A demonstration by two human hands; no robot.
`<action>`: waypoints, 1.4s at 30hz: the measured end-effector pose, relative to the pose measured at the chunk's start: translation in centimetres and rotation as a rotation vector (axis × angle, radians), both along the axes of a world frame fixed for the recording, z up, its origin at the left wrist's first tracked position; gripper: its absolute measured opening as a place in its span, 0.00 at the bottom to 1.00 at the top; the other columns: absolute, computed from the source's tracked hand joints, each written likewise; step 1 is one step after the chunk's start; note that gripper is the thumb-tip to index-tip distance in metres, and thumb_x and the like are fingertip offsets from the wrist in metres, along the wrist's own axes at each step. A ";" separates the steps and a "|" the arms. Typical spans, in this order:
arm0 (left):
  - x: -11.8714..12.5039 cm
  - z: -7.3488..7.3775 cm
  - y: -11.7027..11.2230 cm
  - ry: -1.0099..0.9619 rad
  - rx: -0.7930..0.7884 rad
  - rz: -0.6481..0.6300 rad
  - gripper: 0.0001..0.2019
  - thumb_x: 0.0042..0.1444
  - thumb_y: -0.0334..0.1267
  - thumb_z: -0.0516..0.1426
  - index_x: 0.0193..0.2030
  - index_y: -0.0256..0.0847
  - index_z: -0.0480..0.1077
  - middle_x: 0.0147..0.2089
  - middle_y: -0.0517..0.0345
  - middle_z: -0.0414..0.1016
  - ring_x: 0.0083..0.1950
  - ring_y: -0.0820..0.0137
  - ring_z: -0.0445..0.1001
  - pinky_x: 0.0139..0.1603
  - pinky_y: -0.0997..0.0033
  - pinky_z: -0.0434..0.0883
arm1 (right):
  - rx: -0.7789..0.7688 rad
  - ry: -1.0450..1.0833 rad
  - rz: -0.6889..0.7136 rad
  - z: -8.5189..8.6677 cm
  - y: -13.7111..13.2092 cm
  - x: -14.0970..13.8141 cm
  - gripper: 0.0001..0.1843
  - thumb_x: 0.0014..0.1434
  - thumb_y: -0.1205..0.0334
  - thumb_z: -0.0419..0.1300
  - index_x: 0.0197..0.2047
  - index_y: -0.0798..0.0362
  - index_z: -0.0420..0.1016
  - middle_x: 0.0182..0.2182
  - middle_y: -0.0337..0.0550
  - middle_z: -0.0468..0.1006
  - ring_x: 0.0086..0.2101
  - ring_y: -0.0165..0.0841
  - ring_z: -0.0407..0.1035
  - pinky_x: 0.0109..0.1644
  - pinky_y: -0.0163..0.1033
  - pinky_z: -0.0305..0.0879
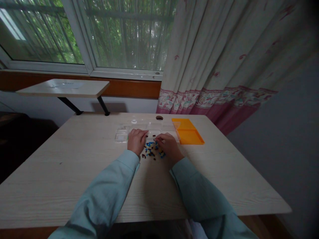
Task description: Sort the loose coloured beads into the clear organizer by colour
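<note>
The fingers of our left hand (pixel 136 141) and right hand (pixel 170 146) point inward; we cannot tell whether they pinch anything. Between them, small pieces (pixel 151 152) lie on the pale wood-grain table (pixel 62 186), facing a 2-paned window (pixel 129 36) and flowered curtain (pixel 211 49).

A transparent plastic case (pixel 159 127) lies flat, long and shallow. On its near side, small pieces (pixel 151 144) in blue, yellow and dark brown lie loose in a scattered heap, some overlapping. A few dark ones stray nearest the case; whether they lie inside it cannot be told.
</note>
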State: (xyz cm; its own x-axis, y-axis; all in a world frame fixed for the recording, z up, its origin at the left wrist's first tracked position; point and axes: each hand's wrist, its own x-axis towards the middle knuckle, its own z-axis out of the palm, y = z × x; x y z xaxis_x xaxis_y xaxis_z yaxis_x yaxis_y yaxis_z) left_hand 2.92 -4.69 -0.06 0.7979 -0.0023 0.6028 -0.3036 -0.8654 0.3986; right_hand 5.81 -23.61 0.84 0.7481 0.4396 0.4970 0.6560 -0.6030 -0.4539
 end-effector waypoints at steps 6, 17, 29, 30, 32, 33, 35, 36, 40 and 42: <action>-0.9 0.4 2.1 -0.036 0.008 -0.152 0.14 0.63 0.36 0.49 0.51 0.42 0.72 0.42 0.54 0.76 0.45 0.66 0.68 0.50 0.62 0.64 | 0.168 -0.155 -0.075 -0.3 -0.3 0.4 0.08 0.61 0.60 0.57 0.37 0.51 0.77 0.34 0.41 0.79 0.38 0.36 0.69 0.46 0.41 0.61; -2.6 0.2 6.2 0.065 0.149 -0.368 0.10 0.60 0.37 0.53 0.43 0.42 0.75 0.36 0.54 0.76 0.40 0.66 0.69 0.43 0.64 0.66 | 0.113 -0.237 -0.281 -2.1 -0.6 1.9 0.07 0.60 0.57 0.59 0.34 0.48 0.77 0.34 0.39 0.79 0.38 0.36 0.66 0.47 0.43 0.53; -2.5 1.5 9.8 0.197 0.149 -0.366 0.09 0.54 0.37 0.56 0.38 0.44 0.76 0.30 0.58 0.75 0.35 0.70 0.70 0.39 0.70 0.67 | 0.054 -0.238 -0.223 -2.3 -0.6 2.5 0.09 0.61 0.58 0.57 0.35 0.50 0.77 0.34 0.41 0.79 0.38 0.36 0.65 0.48 0.43 0.52; -2.5 1.4 9.9 0.217 0.158 -0.365 0.09 0.54 0.37 0.56 0.39 0.45 0.76 0.30 0.59 0.74 0.35 0.70 0.69 0.39 0.71 0.67 | 0.052 -0.232 -0.220 -2.3 -0.6 2.6 0.10 0.61 0.57 0.56 0.35 0.50 0.77 0.34 0.42 0.79 0.38 0.36 0.65 0.48 0.43 0.53; -2.5 1.4 9.7 0.248 0.182 -0.379 0.09 0.52 0.36 0.57 0.40 0.45 0.76 0.29 0.60 0.73 0.35 0.70 0.69 0.40 0.70 0.67 | 0.048 -0.222 -0.228 -2.3 -0.6 2.6 0.10 0.61 0.57 0.56 0.36 0.51 0.77 0.34 0.43 0.79 0.38 0.36 0.65 0.48 0.44 0.53; -2.5 1.5 9.7 0.260 0.194 -0.388 0.09 0.52 0.36 0.58 0.40 0.45 0.76 0.30 0.60 0.73 0.36 0.70 0.69 0.41 0.70 0.67 | 0.044 -0.219 -0.233 -2.3 -0.6 2.6 0.11 0.61 0.57 0.56 0.36 0.51 0.77 0.34 0.43 0.79 0.38 0.37 0.66 0.48 0.44 0.53; -2.5 1.5 9.5 0.276 0.211 -0.397 0.08 0.51 0.37 0.59 0.39 0.45 0.76 0.32 0.59 0.73 0.37 0.69 0.70 0.43 0.69 0.67 | 0.035 -0.218 -0.237 -2.3 -0.6 2.6 0.11 0.61 0.58 0.56 0.36 0.51 0.78 0.34 0.43 0.79 0.38 0.37 0.65 0.48 0.44 0.54; -2.5 1.6 9.5 0.283 0.215 -0.402 0.08 0.51 0.38 0.60 0.39 0.45 0.75 0.34 0.58 0.73 0.38 0.69 0.70 0.43 0.69 0.67 | 0.031 -0.220 -0.236 -2.2 -0.6 2.6 0.10 0.61 0.58 0.56 0.36 0.51 0.78 0.34 0.43 0.79 0.38 0.37 0.65 0.48 0.43 0.54; -2.6 1.7 9.4 0.310 0.212 -0.422 0.09 0.50 0.39 0.61 0.40 0.44 0.74 0.35 0.58 0.73 0.39 0.68 0.70 0.44 0.69 0.66 | 0.017 -0.224 -0.224 -2.1 -0.6 2.5 0.10 0.61 0.59 0.56 0.35 0.51 0.77 0.34 0.42 0.79 0.38 0.36 0.65 0.48 0.42 0.54; -2.6 1.6 9.3 0.317 0.220 -0.421 0.09 0.50 0.39 0.61 0.40 0.44 0.74 0.35 0.58 0.73 0.39 0.68 0.70 0.44 0.69 0.66 | 0.017 -0.227 -0.227 -2.1 -0.6 2.5 0.10 0.61 0.59 0.56 0.35 0.51 0.77 0.34 0.42 0.79 0.37 0.36 0.65 0.48 0.42 0.54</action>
State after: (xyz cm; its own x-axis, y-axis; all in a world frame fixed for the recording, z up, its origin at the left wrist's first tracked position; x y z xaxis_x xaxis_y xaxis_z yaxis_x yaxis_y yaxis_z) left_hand 0.30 4.59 1.56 0.8429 -0.4574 0.2834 -0.5350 -0.7685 0.3508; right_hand 8.26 -24.20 -1.26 0.6954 0.2644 0.6682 0.5912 -0.7392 -0.3227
